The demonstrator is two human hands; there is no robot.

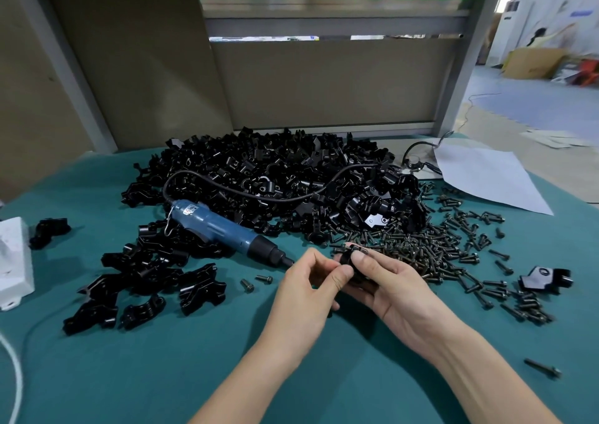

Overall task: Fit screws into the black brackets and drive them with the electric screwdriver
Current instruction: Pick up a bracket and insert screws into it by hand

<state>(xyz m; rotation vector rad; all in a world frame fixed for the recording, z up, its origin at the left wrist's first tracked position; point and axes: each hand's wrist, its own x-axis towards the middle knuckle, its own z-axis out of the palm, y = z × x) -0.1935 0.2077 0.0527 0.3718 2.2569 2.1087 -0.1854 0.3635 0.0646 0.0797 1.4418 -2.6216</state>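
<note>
Both hands meet just above the teal cloth-covered table point(194, 358), near its front middle. Between them is one small black plastic bracket point(346, 259).

Left hand point(304, 290): fingers curled, thumb and forefinger pinch the bracket's left side.
Right hand point(392, 282): thumb presses on top of the bracket, fingers cupped beneath it.

A dark screw appears to sit at the bracket's upper edge by the right thumb, but it is too small to confirm.

Blue-bodied electric screwdriver with black nose point(220, 229): lies on the cloth just left of the hands, tip pointing toward the left hand. Its black cord point(259, 196) loops over the large heap of black brackets point(275, 164) behind.

Scatter of dark metal screws point(437, 245): on the cloth right of the hands. Two loose screws point(256, 282) lie beside the left hand.

Smaller cluster of black brackets point(146, 281): front left of the table.

White paper sheet point(486, 177): far right of the table.
</note>
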